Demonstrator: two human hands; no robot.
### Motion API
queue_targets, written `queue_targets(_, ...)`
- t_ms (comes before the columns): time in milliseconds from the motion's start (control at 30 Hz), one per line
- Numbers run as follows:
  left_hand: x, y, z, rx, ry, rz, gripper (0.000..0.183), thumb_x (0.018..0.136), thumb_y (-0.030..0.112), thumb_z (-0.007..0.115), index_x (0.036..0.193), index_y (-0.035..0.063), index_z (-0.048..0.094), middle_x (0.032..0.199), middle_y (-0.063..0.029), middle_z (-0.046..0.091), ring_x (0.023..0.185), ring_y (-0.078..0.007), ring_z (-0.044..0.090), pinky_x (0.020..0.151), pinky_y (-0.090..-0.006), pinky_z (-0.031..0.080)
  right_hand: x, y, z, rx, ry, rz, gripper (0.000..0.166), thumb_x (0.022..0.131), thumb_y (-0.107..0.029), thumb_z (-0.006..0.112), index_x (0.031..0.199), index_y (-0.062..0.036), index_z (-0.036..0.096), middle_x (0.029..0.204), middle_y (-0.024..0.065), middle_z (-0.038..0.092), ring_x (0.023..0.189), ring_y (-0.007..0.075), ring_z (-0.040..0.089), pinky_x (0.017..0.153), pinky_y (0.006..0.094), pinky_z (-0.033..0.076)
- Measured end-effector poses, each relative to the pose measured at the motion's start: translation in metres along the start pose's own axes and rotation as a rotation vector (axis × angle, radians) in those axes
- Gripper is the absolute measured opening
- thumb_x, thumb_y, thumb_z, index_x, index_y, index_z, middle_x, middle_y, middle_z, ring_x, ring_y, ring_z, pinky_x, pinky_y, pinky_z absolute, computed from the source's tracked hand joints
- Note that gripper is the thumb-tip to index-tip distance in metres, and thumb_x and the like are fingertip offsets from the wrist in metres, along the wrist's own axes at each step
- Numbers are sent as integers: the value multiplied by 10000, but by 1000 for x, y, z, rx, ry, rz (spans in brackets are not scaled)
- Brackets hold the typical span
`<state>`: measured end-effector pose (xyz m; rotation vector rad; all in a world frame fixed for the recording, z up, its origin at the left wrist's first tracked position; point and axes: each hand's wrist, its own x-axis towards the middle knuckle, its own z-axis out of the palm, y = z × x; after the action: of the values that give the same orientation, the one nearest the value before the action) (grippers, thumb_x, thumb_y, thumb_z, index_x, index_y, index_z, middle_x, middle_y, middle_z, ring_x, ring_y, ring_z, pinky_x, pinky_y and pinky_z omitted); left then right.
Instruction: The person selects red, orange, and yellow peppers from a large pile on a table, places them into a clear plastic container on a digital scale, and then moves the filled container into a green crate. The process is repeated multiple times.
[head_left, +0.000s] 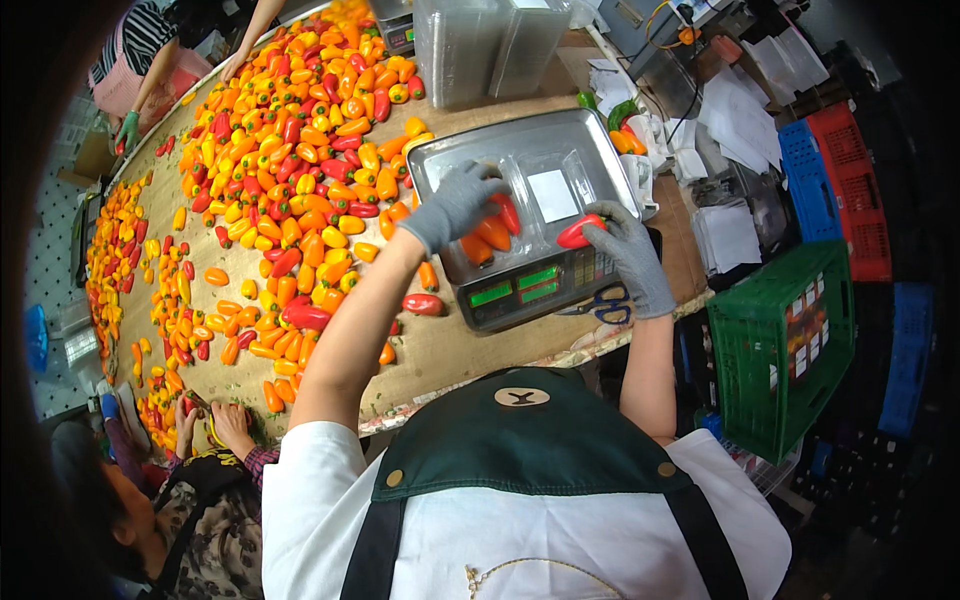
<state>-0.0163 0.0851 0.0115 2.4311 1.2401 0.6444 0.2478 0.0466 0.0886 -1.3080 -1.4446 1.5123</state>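
Observation:
A digital scale with a metal pan (435, 154) stands before me, its green displays (491, 294) lit. On the pan lies an open clear plastic clamshell (525, 236) with a blank white label (553, 196) on its lid. My left hand (459, 204), in a grey glove, reaches over the clamshell with fingers curled beside a red mini pepper (507, 214); whether it grips that pepper cannot be told. Orange mini peppers (493, 233) lie below these fingers. My right hand (628, 255), also gloved in grey, pinches another red mini pepper (581, 232) above the scale's front right edge.
A large heap of mini peppers (300, 150) covers the table to the left. Stacked clear clamshells (465, 56) stand behind the scale. Scissors (611, 305) lie under my right wrist. A green crate (780, 300) is at right. Co-workers' hands (232, 427) work along the table's left side.

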Motion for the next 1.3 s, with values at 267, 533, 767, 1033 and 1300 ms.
queue_targets(267,-62,85,-4,-857,503,-472,346,918,259,504,1181,35,512,1155,-164,544,1090,-242,522,935,-327,390,3,-10,72,-14,-179,-15,309,857,-97,594,1153,-22,544,965,28,566,844,78,511,756,206,430)
queue_targets(533,-201,103,41,-1003,408,-980,362,915,318,495,1136,37,551,918,-92,620,757,-157,591,673,-285,473,-28,65,162,-513,-578,-359,302,843,-112,533,1140,-57,541,1010,192,555,912,347,564,837,381,446)
queue_targets(767,-257,91,101,-1141,336,-1334,352,946,345,427,977,66,638,728,-54,613,562,-82,522,483,-213,389,-49,99,168,-656,-811,-293,347,855,-182,545,1165,-27,515,1111,194,551,1025,352,532,884,380,430)
queue_targets(1033,-234,84,75,-710,630,-965,290,896,161,475,1143,34,556,1043,-147,609,933,-234,595,848,-298,450,-49,88,156,-664,-717,-191,303,858,-182,539,1117,-25,543,1043,179,563,984,328,547,850,368,436)
queue_targets(1300,-226,4,14,-239,814,-858,263,811,11,503,1065,31,564,1041,-183,579,988,-345,545,874,-377,429,-50,77,159,-630,-711,-206,296,861,-179,538,1113,-24,537,1022,189,554,960,340,543,831,375,438)
